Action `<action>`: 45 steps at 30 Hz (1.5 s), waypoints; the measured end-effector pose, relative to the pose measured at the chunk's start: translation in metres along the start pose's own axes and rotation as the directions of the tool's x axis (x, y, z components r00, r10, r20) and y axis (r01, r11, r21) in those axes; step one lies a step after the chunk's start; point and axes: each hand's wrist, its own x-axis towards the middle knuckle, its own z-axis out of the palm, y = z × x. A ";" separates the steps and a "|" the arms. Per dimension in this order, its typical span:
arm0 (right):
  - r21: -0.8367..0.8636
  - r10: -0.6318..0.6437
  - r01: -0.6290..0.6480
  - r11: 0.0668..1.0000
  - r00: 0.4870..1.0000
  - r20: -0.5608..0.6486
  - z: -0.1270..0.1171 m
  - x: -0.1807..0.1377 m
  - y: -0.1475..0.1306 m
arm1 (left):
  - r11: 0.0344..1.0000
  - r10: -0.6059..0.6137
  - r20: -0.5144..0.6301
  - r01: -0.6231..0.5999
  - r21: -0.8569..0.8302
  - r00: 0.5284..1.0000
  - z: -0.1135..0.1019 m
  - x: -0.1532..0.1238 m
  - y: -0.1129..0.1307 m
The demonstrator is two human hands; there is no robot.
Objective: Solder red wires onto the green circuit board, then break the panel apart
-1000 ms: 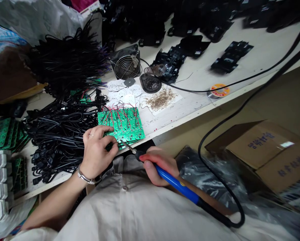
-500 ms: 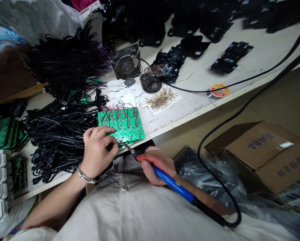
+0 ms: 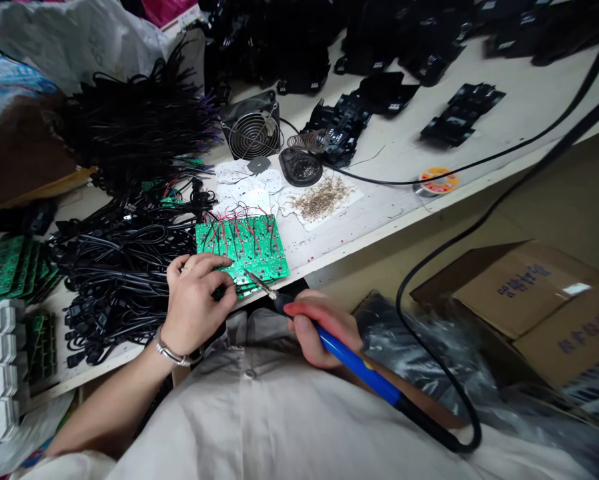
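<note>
My right hand (image 3: 325,328) is wrapped round the blue handle of a soldering iron (image 3: 362,370). The iron's metal tip points up and left, over the lower part of a green circuit board (image 3: 259,250) with red and black wires along its upper side. At the board's lower left corner is my left hand (image 3: 199,297), its thumb and index finger pinched together. Whatever lies in that pinch is too small to make out. The other fingers of this hand rest on the board's left edge. Further boards seem to lie under the top one.
Black cables (image 3: 129,260) are heaped left of the board. Behind it stand a small fan (image 3: 252,127), a coiled-spring iron holder (image 3: 307,140) and a dark dish (image 3: 301,167). A solder spool (image 3: 435,181) sits near the table edge. The iron's cord loops on the right above cardboard boxes (image 3: 519,287).
The soldering iron and my right hand have shifted slightly right, and the tip has moved away from my left fingertips. My left hand has stayed in place.
</note>
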 end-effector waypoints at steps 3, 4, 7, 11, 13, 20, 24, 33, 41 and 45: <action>0.002 -0.007 0.007 1.000 1.000 -0.017 0.000 0.000 0.001 | 1.000 0.000 0.002 0.000 0.004 1.000 0.000 0.000 0.001; 0.001 -0.008 0.008 1.000 1.000 -0.023 -0.001 0.000 0.001 | 1.000 0.000 0.003 0.000 0.005 1.000 0.000 0.000 0.001; -0.007 0.002 -0.002 1.000 1.000 -0.002 -0.001 0.000 0.002 | 1.000 -0.008 0.003 0.008 0.005 1.000 0.000 -0.001 0.001; 0.002 0.014 -0.014 1.000 1.000 0.007 -0.002 -0.001 0.004 | 1.000 -0.014 -0.003 0.014 0.012 1.000 0.001 0.000 0.002; 0.014 0.016 -0.016 1.000 1.000 0.001 -0.002 -0.002 0.004 | 1.000 -0.011 -0.003 0.011 0.017 1.000 0.001 0.000 0.003; 0.007 0.052 -0.052 0.999 0.999 -0.010 -0.002 -0.003 0.002 | 0.999 -0.028 0.013 0.028 0.025 1.000 -0.001 0.000 0.004; 0.005 0.037 -0.037 0.999 0.999 -0.032 -0.001 -0.004 0.004 | 0.999 -0.032 0.017 0.031 0.036 0.999 -0.001 0.001 0.005; -0.012 0.055 -0.056 0.998 0.998 -0.026 -0.008 -0.004 0.010 | 0.999 0.048 0.041 -0.048 -0.006 0.998 -0.038 -0.001 -0.007; 0.084 0.178 -0.167 0.982 0.973 -0.145 -0.005 0.000 0.020 | 0.955 -0.072 -0.073 0.090 0.284 0.995 -0.132 0.075 -0.103; 0.094 0.148 -0.132 0.987 0.971 -0.190 -0.004 0.000 0.025 | 0.871 -0.270 0.350 0.073 0.485 0.897 -0.111 0.143 -0.161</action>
